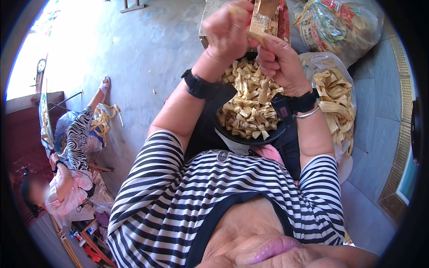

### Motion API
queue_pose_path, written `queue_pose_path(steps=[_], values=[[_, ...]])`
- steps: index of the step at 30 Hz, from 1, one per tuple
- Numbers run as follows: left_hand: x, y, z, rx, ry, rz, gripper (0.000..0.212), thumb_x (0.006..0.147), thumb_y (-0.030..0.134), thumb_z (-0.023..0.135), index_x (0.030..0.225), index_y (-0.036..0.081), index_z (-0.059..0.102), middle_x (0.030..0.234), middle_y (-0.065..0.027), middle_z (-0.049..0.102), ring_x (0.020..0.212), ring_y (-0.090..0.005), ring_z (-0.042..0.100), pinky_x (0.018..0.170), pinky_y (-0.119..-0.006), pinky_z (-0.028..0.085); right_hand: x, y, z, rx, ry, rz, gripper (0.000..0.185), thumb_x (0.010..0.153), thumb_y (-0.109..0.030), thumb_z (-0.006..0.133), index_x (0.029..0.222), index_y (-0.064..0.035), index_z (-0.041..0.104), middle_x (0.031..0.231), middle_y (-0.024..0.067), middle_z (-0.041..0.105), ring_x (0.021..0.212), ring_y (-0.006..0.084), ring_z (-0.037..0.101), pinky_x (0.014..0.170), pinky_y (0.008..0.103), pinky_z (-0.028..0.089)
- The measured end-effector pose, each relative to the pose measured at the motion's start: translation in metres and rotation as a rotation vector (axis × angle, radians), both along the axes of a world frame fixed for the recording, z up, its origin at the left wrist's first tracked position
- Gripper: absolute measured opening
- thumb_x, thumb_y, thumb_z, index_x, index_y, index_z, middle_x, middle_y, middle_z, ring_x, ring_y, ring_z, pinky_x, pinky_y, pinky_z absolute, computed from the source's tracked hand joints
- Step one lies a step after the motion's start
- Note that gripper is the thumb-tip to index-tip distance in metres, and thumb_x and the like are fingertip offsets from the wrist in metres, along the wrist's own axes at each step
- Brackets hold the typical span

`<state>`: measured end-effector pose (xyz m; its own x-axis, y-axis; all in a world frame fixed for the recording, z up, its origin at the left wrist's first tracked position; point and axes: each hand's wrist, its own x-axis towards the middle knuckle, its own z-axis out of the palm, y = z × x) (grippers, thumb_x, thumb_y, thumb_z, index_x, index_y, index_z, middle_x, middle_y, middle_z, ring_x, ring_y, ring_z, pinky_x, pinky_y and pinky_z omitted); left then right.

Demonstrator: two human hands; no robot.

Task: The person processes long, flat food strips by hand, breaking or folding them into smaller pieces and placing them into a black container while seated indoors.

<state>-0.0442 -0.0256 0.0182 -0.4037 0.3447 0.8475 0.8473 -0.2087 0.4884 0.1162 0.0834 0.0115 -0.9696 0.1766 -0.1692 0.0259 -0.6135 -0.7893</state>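
My left hand (228, 33), blurred, is raised above the far edge of a black basin. Its fingers are closed on a pale yellow strip (255, 36), perhaps bean-curd skin. The strip stretches across to my right hand (281, 63), which pinches it between thumb and forefinger; the curled fingers hide part of it. Below both hands, the black basin (239, 140) sits between my legs, heaped with short knotted pieces (249, 104) of the same pale yellow material. Each wrist carries a black strap with a dark box-like device.
Beyond the basin stands a wooden bench (264, 23). At right lie a clear plastic bag of long strips (335, 100) and a larger printed sack (338, 30). A seated person (67, 187) is at left, near more strips (102, 124).
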Motion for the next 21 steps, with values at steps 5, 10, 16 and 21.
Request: queue_pose_path(steps=[5,10,16,21], values=[[0.055,0.021,-0.016,-0.241,-0.16,-0.177,0.027,0.096,0.018,0.051,0.108,0.001,0.067,0.101,-0.0172,0.069,0.09,-0.0227,0.067,0.079,-0.031,0.052,-0.001,-0.002,-0.007,0.58,0.118,-0.333,0.021,0.097,-0.017,0.054,0.102,0.0014,0.062,0.071,-0.0017,0.056,0.062,0.0022,0.046,0.051,0.0195,0.037],[0.054,0.028,-0.012,-0.449,-0.718,-0.289,0.027,0.084,0.008,0.055,0.106,-0.001,0.066,0.097,-0.0121,0.067,0.088,-0.0157,0.063,0.078,-0.027,0.049,-0.005,0.008,-0.018,0.892,0.074,-0.528,0.023,0.095,-0.019,0.056,0.09,0.0018,0.064,0.064,-0.0015,0.058,0.059,0.0035,0.051,0.052,0.0212,0.04],[0.047,0.025,-0.014,-0.391,-0.139,-0.088,0.013,0.071,0.001,0.06,0.083,0.002,0.063,0.085,-0.0119,0.066,0.078,-0.0165,0.063,0.069,-0.029,0.049,0.004,0.025,-0.014,0.003,-0.153,-0.233,0.028,0.093,-0.023,0.05,0.075,-0.0043,0.061,0.048,-0.0072,0.036,0.038,0.0037,0.028,0.038,0.0219,0.02],[0.046,0.02,-0.007,-0.367,-0.116,-0.185,0.005,0.069,0.004,0.055,0.071,0.005,0.06,0.072,-0.014,0.063,0.066,-0.0327,0.064,0.059,-0.036,0.051,0.008,0.034,-0.007,-0.176,-0.079,0.097,0.022,0.092,-0.019,0.051,0.078,-0.0038,0.059,0.053,-0.0071,0.041,0.042,0.003,0.033,0.039,0.0201,0.024]])
